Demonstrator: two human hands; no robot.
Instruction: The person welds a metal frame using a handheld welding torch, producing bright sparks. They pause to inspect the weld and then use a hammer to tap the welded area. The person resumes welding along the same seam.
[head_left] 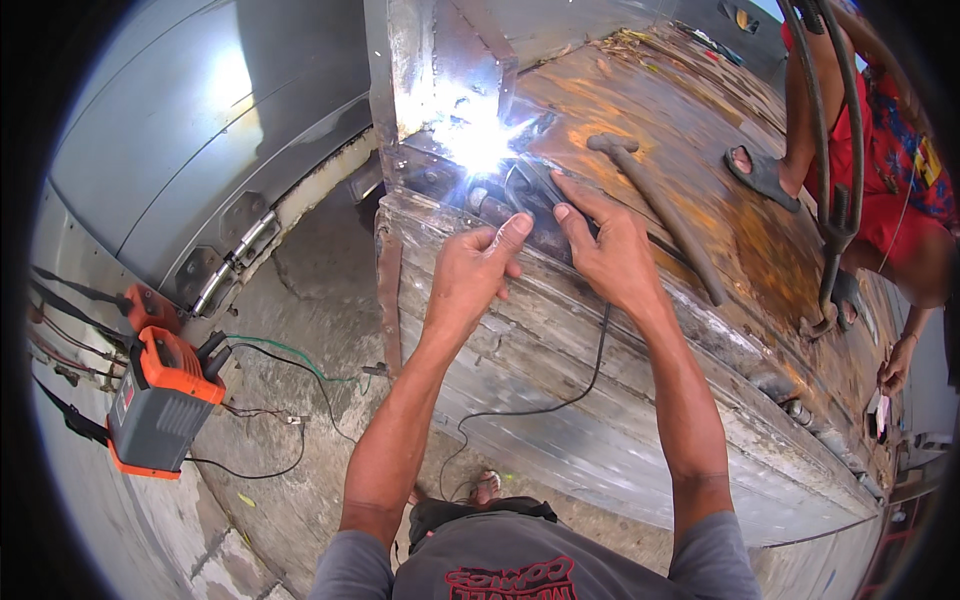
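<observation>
A glaring white welding arc (480, 145) burns at the corner of a steel frame, and its glare hides the metal there. My right hand (615, 245) is closed around a dark welding electrode holder (543, 190) just right of the arc; a thin black cable (600, 350) hangs below this hand. To its left, my left hand (475, 265) has its fingers curled and thumb raised close to the holder. What it pinches, if anything, I cannot make out. A short metal cylinder (478, 200) lies between the left hand and the arc. Behind my right hand rests a rusty hammer (665, 210).
An orange and grey welding machine (165, 410) hangs at left with cables. A hinge (235, 262) joins the grey panel (170, 150). On the rusty metal bed (740, 200), a person (880, 190) in red shorts and sandals stays at right, beside a bent steel bar (838, 225).
</observation>
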